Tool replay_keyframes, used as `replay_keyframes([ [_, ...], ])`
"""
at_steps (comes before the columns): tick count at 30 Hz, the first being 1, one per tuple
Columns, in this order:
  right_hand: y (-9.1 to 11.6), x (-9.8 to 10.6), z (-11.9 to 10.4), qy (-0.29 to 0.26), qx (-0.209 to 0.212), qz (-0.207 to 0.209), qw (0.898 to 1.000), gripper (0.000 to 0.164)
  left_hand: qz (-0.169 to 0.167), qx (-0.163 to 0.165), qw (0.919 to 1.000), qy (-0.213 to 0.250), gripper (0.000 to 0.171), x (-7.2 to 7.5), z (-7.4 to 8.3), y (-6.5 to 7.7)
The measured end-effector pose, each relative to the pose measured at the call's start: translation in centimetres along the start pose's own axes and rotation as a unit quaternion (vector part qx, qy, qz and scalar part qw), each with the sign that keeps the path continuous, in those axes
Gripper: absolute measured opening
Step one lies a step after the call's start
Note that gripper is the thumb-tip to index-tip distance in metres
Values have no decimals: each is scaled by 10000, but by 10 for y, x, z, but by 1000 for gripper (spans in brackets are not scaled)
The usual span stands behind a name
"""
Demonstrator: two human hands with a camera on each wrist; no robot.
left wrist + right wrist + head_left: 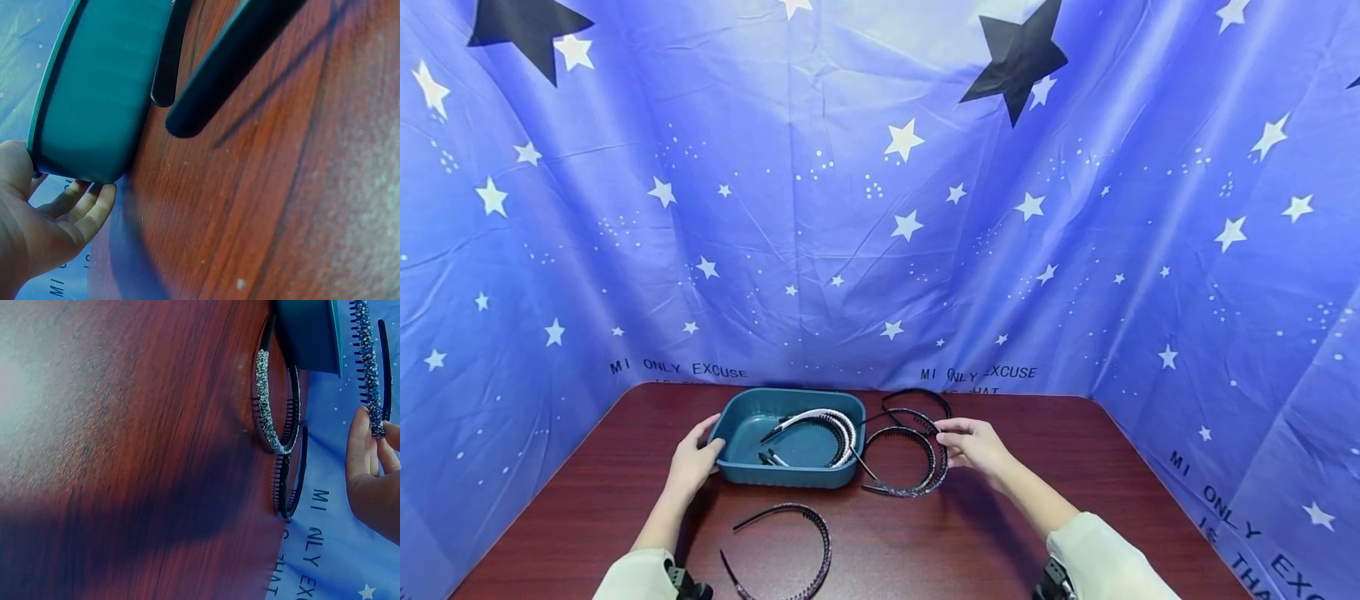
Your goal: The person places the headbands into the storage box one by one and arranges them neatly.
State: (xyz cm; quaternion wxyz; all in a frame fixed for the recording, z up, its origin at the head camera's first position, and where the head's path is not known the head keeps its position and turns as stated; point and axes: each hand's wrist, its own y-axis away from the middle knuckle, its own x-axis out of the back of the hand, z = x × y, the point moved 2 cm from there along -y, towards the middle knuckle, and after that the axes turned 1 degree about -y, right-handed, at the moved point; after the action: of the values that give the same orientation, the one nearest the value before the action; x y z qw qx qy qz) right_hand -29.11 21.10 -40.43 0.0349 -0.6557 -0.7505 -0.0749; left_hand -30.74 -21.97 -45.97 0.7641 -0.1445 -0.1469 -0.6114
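Note:
A teal plastic basin (790, 477) is gripped at its left end by my left hand (694, 458), the thumb at the rim and the other fingers against the outer wall. Inside lie several headbands, among them white ones (833, 414). To the right of the basin, my right hand (973, 446) pinches a glittery toothed headband (370, 362) between thumb and fingers, raised above the table in the right wrist view. Below it, another sparkly headband (264, 403) lies on the table, with a plain black headband (302, 472) behind.
A dark toothed headband (827, 542) rests near the front of the brown wooden table (1000, 542), its dark ends (187, 122) large in the left wrist view. A blue star-printed cloth (850, 250) hangs around the back and sides of the table.

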Motion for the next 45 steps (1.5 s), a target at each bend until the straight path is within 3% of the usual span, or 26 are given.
replay_keyframes([
  [45, -29, -52, -19, -267, -19, 274, 9993, 35, 66, -2, 10000, 20, 50, 0, -4, -1],
])
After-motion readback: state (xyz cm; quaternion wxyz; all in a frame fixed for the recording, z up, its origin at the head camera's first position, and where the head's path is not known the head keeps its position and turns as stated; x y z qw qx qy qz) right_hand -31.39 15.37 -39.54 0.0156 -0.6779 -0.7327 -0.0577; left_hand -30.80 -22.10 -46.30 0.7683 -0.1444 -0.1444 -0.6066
